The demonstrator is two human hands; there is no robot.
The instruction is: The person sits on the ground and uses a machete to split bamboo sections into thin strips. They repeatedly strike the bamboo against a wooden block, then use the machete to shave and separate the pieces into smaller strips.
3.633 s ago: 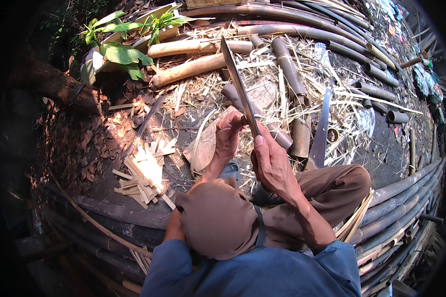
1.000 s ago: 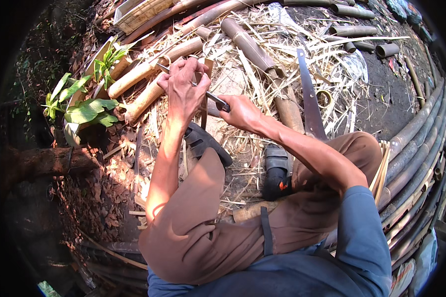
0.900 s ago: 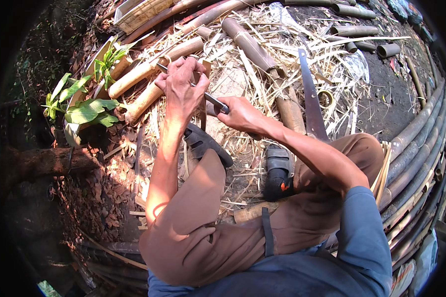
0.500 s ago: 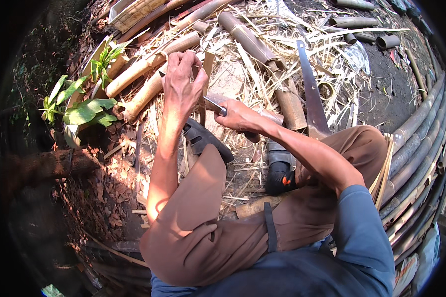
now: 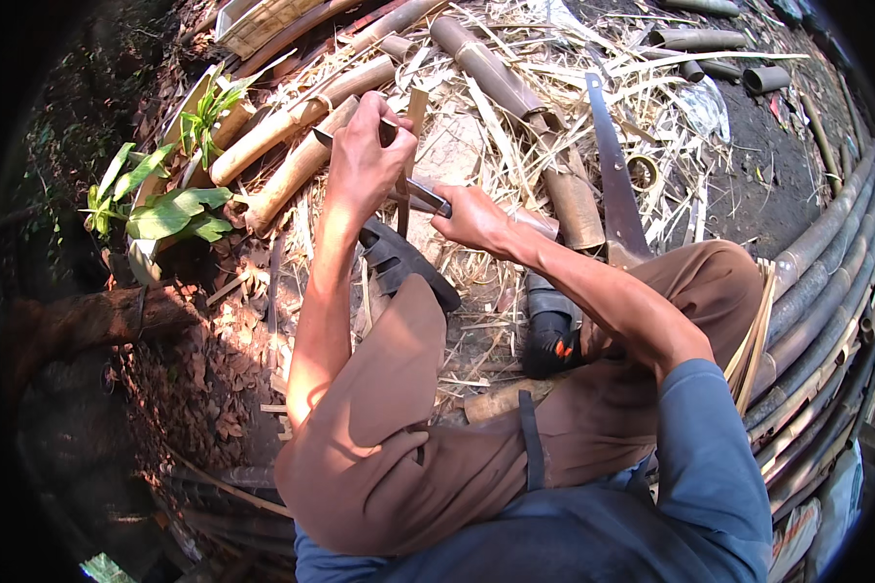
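My left hand (image 5: 371, 146): fingers curled in, can't tell if round blade (image 5: 426, 193) or strip (image 5: 417, 109) | my right hand (image 5: 469, 218): wrapped on the blade's near end | strip: upright, upper centre; looks light, stiff, splinter-prone; best pinched by its flat sides, clear of the blade

A dusty blue shirt (image 5: 574, 530) fills the bottom of the frame, its short sleeve (image 5: 710, 442) at lower right ending near the elbow. Brown trousers (image 5: 360, 466), loose and creased, spread across the lower centre, crossed by a narrow dark strap (image 5: 532, 442). Dark shoes (image 5: 408, 267) with broad straps show mid-frame; one black sock (image 5: 549, 335) bears an orange mark (image 5: 557, 349). The hands (image 5: 365, 165) are bare.
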